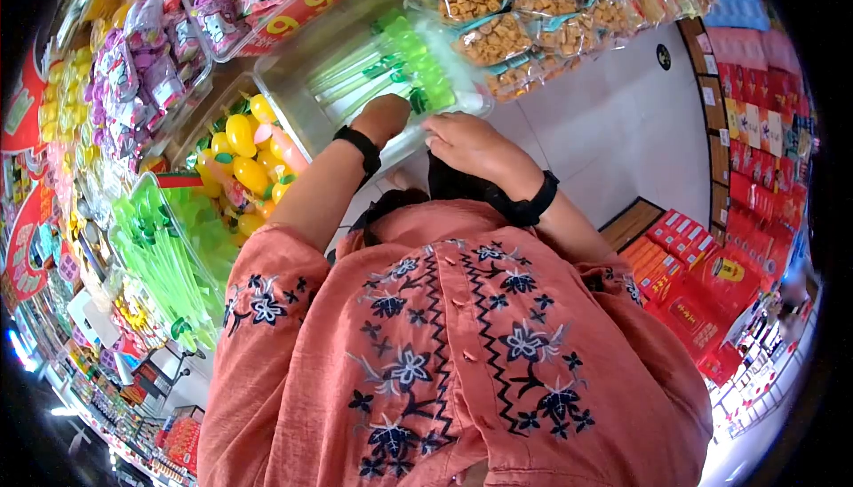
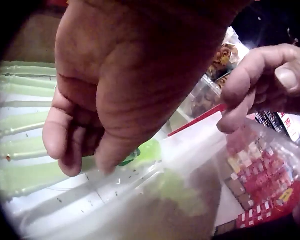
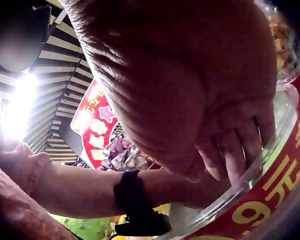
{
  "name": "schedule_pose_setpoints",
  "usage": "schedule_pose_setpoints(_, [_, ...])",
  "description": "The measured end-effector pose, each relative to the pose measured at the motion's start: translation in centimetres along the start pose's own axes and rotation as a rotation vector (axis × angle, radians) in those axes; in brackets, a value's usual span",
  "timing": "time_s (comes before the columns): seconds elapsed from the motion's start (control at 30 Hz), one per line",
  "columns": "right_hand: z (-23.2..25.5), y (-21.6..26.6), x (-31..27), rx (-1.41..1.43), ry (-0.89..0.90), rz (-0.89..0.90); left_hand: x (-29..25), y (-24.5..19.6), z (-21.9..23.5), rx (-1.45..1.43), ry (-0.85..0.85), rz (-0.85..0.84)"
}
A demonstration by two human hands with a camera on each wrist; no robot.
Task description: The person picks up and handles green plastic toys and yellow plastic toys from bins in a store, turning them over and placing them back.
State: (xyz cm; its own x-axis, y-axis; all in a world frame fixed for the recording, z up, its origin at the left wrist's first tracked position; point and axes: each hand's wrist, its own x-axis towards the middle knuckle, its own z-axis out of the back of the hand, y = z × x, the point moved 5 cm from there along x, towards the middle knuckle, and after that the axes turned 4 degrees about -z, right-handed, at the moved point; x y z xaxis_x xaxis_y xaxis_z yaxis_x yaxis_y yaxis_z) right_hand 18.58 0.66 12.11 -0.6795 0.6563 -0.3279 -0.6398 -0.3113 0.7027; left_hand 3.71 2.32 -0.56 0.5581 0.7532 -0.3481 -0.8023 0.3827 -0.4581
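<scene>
A clear plastic bin (image 1: 298, 87) on the shop shelf holds several pale green sticks (image 1: 391, 65) with darker green caps. My left hand (image 1: 384, 116) reaches into it from above. In the left wrist view the left hand (image 2: 85, 155) has its fingers curled round one green stick (image 2: 147, 150), just inside the bin wall (image 2: 190, 170). My right hand (image 1: 449, 136) sits at the bin's near edge. Its fingers (image 3: 230, 162) hook over the clear rim (image 3: 282, 140), above a red label (image 3: 260, 205) with yellow numerals. The right hand (image 2: 250, 95) hangs bent beside the left.
Yellow and orange egg-shaped toys (image 1: 240, 145) fill the bin to the left, and a green-stick bin (image 1: 169, 256) lies nearer. Bagged snacks (image 1: 498, 38) hang at the back, purple packets (image 1: 151, 60) at far left. Red boxes (image 1: 693, 291) are stacked at floor level on the right.
</scene>
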Motion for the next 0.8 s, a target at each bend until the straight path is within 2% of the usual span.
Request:
schedule_pose_setpoints(0.13, [0.4, 0.9, 0.2, -0.037, 0.070, -0.081, 1.1, -0.1, -1.3, 0.005, 0.070, 0.058])
schedule_pose_setpoints(0.27, [0.4, 1.1, -0.1, -0.070, 0.048, -0.050, 0.7, -0.9, -0.4, -0.036, 0.109, 0.025])
schedule_pose_setpoints(0.37, [0.4, 1.2, -0.2, -0.067, 0.037, -0.041, 0.3, -0.8, 0.2, -0.018, 0.026, 0.041])
schedule_pose_setpoints(0.47, [0.4, 1.2, -0.2, -0.054, 0.042, -0.040, 0.5, -0.9, 0.4, -0.005, 0.061, 0.102])
schedule_pose_setpoints(0.57, [0.4, 1.2, -0.1, -0.045, 0.048, -0.032, 1.4, -0.1, -1.6, 0.048, 0.067, 0.119])
schedule_pose_setpoints(0.63, [0.6, 1.6, -0.1, -0.034, 0.047, -0.028, 1.3, -0.8, -0.7, 0.066, 0.111, 0.137])
schedule_pose_setpoints(0.73, [0.1, 1.2, 0.0, -0.025, -0.093, 0.041, 1.0, -1.4, 0.2, 0.132, 0.161, 0.129])
schedule_pose_setpoints(0.8, [-0.1, 1.0, 0.0, -0.022, -0.103, 0.048, 0.9, -1.7, 0.5, 0.186, 0.195, 0.122])
